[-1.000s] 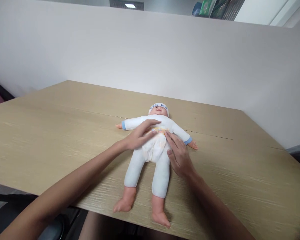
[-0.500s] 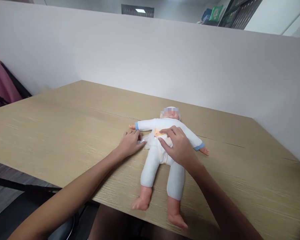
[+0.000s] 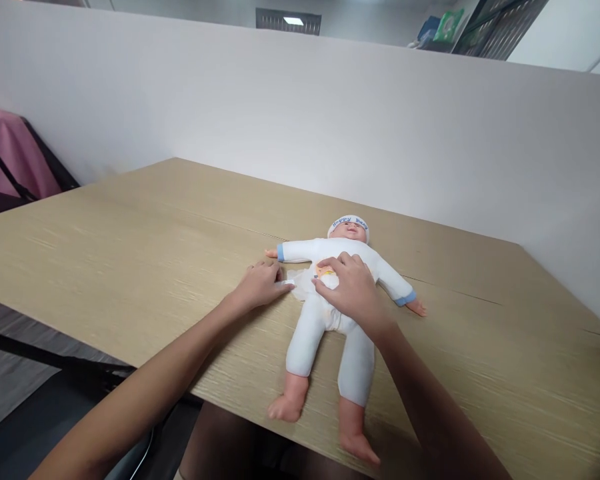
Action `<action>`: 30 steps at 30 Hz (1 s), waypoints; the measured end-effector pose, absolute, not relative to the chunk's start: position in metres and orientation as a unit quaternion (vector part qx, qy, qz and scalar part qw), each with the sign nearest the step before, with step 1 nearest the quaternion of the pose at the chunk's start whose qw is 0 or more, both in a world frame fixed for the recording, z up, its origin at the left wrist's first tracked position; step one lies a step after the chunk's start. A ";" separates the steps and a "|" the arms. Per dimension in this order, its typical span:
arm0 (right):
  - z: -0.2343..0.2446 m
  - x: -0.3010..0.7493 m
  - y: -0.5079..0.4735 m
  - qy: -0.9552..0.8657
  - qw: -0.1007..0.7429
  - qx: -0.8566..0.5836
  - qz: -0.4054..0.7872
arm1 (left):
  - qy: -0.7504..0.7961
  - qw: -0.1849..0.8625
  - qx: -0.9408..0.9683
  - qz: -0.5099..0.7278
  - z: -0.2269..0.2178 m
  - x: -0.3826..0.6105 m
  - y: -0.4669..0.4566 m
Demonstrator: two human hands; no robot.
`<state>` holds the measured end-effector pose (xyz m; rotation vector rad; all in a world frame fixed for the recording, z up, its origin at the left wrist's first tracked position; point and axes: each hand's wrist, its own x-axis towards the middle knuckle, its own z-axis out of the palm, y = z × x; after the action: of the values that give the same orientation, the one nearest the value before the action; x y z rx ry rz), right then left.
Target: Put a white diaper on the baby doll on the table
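Note:
A baby doll (image 3: 330,333) in a white suit and cap lies on its back on the wooden table (image 3: 130,253), feet over the near edge. A white diaper (image 3: 303,283) sits round its waist. My left hand (image 3: 260,285) rests beside the doll's right side and pinches the diaper's side tab against the tabletop. My right hand (image 3: 350,293) lies flat on the doll's belly, fingers stretched over the diaper front.
A white partition wall (image 3: 330,120) stands along the far and right edges of the table. A pink cloth over a dark chair (image 3: 10,160) shows at the far left. Shelves with coloured packs (image 3: 445,27) appear above the partition.
My left hand left the doll's chest and dropped to the diaper tab at its side. My right hand slid from the doll's hip onto its belly. The view shifted left.

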<state>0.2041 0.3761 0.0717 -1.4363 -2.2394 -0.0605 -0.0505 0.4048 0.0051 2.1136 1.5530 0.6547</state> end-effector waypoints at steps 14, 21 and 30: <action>0.069 0.203 0.381 -0.800 0.248 -0.545 0.030 | 0.426 0.445 0.697 0.367 0.052 0.009 0.421; 0.070 0.214 0.391 -0.775 0.301 -0.540 0.130 | 0.346 0.511 0.643 0.453 0.021 0.042 0.424; 0.077 0.214 0.390 -0.754 0.313 -0.555 0.162 | 0.343 0.455 0.629 0.529 -0.013 0.037 0.425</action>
<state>0.2138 0.3897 0.0766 -1.4632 -1.9875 0.4271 0.0371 0.4250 -0.0131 1.5524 0.8453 1.3054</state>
